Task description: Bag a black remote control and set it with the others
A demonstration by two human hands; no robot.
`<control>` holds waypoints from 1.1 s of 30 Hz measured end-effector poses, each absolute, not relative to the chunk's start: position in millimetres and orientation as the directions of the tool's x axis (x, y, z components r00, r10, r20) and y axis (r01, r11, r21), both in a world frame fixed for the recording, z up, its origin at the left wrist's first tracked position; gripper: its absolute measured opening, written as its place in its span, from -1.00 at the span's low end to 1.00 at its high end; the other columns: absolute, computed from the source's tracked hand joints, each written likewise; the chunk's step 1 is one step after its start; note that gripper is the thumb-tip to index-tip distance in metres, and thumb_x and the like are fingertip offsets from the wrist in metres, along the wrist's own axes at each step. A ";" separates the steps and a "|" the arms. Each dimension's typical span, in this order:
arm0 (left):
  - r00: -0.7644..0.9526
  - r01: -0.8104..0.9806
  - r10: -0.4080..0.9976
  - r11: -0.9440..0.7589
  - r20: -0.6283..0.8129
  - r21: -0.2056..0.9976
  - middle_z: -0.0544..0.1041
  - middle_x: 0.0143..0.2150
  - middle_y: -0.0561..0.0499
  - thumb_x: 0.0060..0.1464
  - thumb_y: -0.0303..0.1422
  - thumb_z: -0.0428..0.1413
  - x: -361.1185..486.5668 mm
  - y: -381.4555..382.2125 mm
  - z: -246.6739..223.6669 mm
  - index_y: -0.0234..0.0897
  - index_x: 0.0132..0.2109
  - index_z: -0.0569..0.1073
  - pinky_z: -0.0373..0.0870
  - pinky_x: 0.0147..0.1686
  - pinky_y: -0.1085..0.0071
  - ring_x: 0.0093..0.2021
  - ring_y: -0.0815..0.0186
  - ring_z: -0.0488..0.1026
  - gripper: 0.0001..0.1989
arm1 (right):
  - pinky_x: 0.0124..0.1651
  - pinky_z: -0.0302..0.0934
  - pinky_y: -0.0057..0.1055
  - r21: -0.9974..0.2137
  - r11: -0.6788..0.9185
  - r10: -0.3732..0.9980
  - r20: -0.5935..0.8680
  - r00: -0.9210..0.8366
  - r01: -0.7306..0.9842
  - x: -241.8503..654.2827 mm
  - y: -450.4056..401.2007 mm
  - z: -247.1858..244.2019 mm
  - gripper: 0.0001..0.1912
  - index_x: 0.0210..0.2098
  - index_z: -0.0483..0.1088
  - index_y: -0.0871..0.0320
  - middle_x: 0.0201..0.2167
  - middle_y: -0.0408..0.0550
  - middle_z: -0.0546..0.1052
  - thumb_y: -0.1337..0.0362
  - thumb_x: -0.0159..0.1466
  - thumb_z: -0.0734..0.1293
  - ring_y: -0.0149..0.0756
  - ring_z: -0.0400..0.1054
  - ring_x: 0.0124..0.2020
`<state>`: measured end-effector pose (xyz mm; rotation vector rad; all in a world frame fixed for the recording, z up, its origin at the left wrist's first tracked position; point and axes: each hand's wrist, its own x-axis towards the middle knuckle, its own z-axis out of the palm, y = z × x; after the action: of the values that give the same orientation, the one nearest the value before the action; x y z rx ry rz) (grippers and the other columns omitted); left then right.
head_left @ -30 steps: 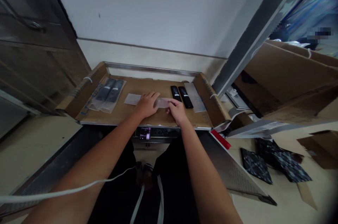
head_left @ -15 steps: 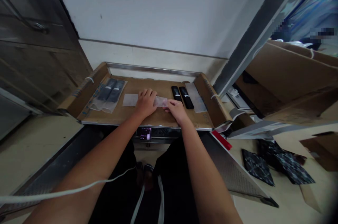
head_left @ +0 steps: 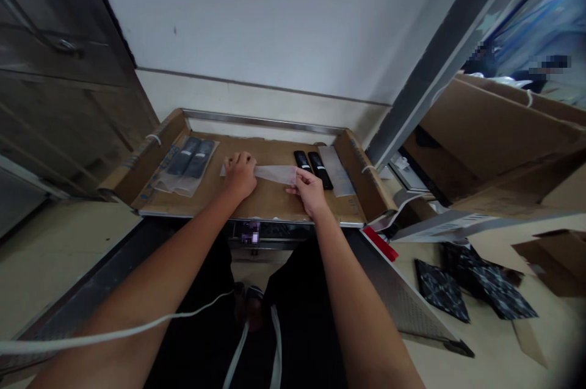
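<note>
A thin, whitish translucent sleeve (head_left: 276, 174) stretches between my two hands above the cardboard-lined tray (head_left: 270, 209). My right hand (head_left: 310, 190) pinches its right end. Over its left part lies my left hand (head_left: 240, 176), with curled fingers; what they grip, if anything, is hidden. Just beyond my right hand two black remote-like devices (head_left: 312, 162) with white labels lie side by side. Flat at the tray's right side is another translucent sleeve (head_left: 336, 170). On the left, two more dark devices (head_left: 188, 157) rest inside translucent sleeves.
Raised cardboard sides (head_left: 370, 187) bound the tray. A large cardboard box (head_left: 508, 138) stands at the right, with dark patterned pieces (head_left: 442, 291) on the floor below. A white cable (head_left: 137, 329) crosses my left forearm. A metal door is at the left.
My left hand has moved left along the sleeve, and more of the sleeve shows between my hands. My right hand still pinches its end, slightly farther right.
</note>
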<state>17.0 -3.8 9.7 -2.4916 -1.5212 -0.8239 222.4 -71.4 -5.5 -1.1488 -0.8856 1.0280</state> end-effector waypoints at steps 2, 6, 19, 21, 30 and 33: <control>0.337 0.873 0.795 -0.464 0.505 0.148 0.41 0.06 -0.23 0.03 -0.54 -0.02 2.3 2.1 10.3 -0.23 -0.09 0.49 0.15 0.09 -0.09 0.11 -0.06 0.26 -0.67 | -0.33 0.48 -0.35 -0.981 0.099 0.953 0.045 0.298 -0.168 220.1 -71.7 -4.0 -0.49 -0.11 0.55 0.09 -0.40 -0.20 0.49 0.07 -0.04 0.52 -0.44 0.34 -0.42; 0.312 0.899 0.789 -0.426 0.529 0.105 0.34 0.20 -0.30 0.08 -0.54 -0.07 -27.8 6.7 15.5 -0.32 0.02 0.42 0.05 0.20 -0.15 0.23 -0.10 0.20 -0.63 | -0.34 0.46 -0.35 -0.980 0.117 0.954 0.066 0.292 -0.161 216.6 -73.1 -1.3 -0.46 -0.11 0.56 0.13 -0.50 -0.25 0.41 0.12 -0.08 0.56 -0.47 0.26 -0.50; 0.612 0.725 0.680 -0.686 0.404 0.057 0.01 0.46 -0.24 -0.08 -0.37 0.17 -7.3 -32.1 45.0 -0.26 0.40 0.03 -0.20 0.36 -0.12 0.44 -0.10 -0.08 -0.10 | -0.39 0.39 -0.38 -0.985 0.141 0.955 0.110 0.277 -0.096 212.5 -74.8 -0.9 -0.45 -0.16 0.58 0.17 -0.47 -0.20 0.45 0.08 -0.13 0.57 -0.42 0.25 -0.46; 0.704 0.621 0.602 -0.779 0.378 0.085 0.14 0.41 -0.23 -0.03 -0.24 0.20 19.8 -39.9 46.7 -0.26 0.40 0.02 -0.11 0.36 -0.06 0.40 -0.06 0.03 -0.10 | -0.42 0.35 -0.41 -0.987 0.144 0.956 0.120 0.266 -0.069 212.5 -76.2 -0.2 -0.48 -0.16 0.59 0.18 -0.48 -0.18 0.46 0.09 -0.10 0.55 -0.43 0.25 -0.48; 0.730 0.562 0.599 -0.800 0.328 0.212 0.56 -0.16 -0.09 0.12 -0.28 0.11 70.5 -29.8 51.1 -0.22 -0.22 0.43 0.33 -0.13 0.22 -0.14 0.12 0.49 -0.87 | -0.55 0.10 -0.48 -0.990 0.138 0.944 0.134 0.300 0.007 212.4 -76.4 -0.6 -0.66 -0.32 0.58 0.19 -0.55 -0.16 0.49 0.10 -0.01 0.44 -0.46 0.18 -0.61; 0.721 0.567 0.634 -0.772 0.280 0.286 0.55 -0.26 -0.05 0.10 -0.28 0.11 73.6 -32.8 50.7 -0.21 -0.24 0.42 0.32 -0.28 0.29 -0.25 0.16 0.49 -0.88 | -0.57 0.02 -0.49 -0.992 0.124 0.944 0.122 0.305 0.011 212.9 -76.1 -1.7 -0.70 -0.37 0.57 0.20 -0.57 -0.17 0.47 0.10 0.00 0.43 -0.48 0.14 -0.62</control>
<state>73.6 -32.8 50.7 -3.0806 -1.0847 -0.6121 212.9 -76.1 -1.7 -1.2434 -1.0298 0.8948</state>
